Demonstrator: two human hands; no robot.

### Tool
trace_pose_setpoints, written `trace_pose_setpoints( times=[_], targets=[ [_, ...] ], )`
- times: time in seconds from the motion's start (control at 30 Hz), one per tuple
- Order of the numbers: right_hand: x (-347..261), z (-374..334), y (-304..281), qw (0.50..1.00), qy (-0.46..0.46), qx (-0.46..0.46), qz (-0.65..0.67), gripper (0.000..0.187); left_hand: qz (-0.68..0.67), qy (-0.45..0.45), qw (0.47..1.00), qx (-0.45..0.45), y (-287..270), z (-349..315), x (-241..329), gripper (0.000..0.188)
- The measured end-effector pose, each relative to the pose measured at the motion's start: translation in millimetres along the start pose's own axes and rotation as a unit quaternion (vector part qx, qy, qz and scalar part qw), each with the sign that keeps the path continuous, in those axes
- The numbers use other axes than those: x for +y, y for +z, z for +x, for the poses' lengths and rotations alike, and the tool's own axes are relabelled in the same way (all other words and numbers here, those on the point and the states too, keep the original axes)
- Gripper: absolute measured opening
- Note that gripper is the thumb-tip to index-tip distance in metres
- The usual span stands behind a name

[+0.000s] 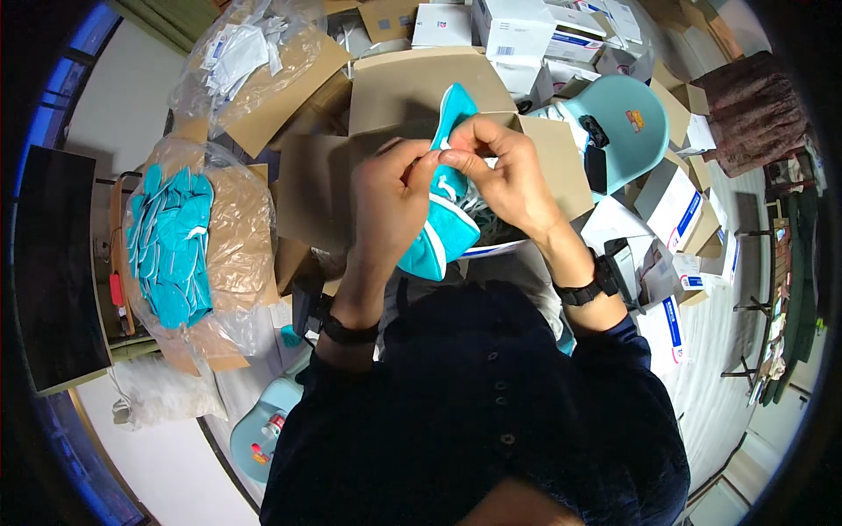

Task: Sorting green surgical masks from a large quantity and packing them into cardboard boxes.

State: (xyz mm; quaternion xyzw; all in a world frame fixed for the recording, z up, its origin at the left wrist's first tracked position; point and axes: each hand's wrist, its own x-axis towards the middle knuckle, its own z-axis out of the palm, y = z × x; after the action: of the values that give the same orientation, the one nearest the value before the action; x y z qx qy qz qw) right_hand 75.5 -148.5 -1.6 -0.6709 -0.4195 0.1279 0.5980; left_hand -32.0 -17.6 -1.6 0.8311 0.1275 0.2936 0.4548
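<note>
In front of my chest is a teal cloth piece [455,105] with white edging, its upper end pointed. My left hand [386,197] grips its edge, with fingers curled and the thumb pressed in. Meeting it at the same spot, my right hand [513,171] pinches thumb against forefinger near a bit of white. A white cord [447,187] shows below the fingertips. More teal cloth with white edging [430,250] hangs under my hands; whether it is part of the same piece, I cannot tell. Behind and below stands an open cardboard box [425,83] with pale stringy material inside.
At left, a clear plastic bag [241,219] holds a heap of teal pieces [173,237]. Farther back, another bag contains white packets [241,61]. A pale teal plastic chair [636,127] bearing dark items stands right, near several white boxes [671,206]. Another chair [263,430] is lower left.
</note>
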Motion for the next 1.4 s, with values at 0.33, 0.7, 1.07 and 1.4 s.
trace_pose_setpoints(
  times=[0.33,0.7,1.07,1.4],
  targets=[
    [32,0,-37,0.955,-0.049,0.067,-0.286,0.012,-0.005,-0.031,0.990,0.134,-35,-10,16,0.005],
    [-14,-6,30,0.985,-0.105,0.026,-0.134,0.017,-0.155,-0.088,0.971,0.160,-17,-2,-4,0.009],
    [1,-31,-13,0.965,-0.137,-0.120,-0.189,0.007,-0.231,-0.018,0.912,0.338,-79,40,-16,0.017],
    [25,36,-25,0.908,0.033,-0.170,-0.382,0.016,-0.519,0.046,0.853,-0.003,-48,65,-87,0.035]
  ],
)
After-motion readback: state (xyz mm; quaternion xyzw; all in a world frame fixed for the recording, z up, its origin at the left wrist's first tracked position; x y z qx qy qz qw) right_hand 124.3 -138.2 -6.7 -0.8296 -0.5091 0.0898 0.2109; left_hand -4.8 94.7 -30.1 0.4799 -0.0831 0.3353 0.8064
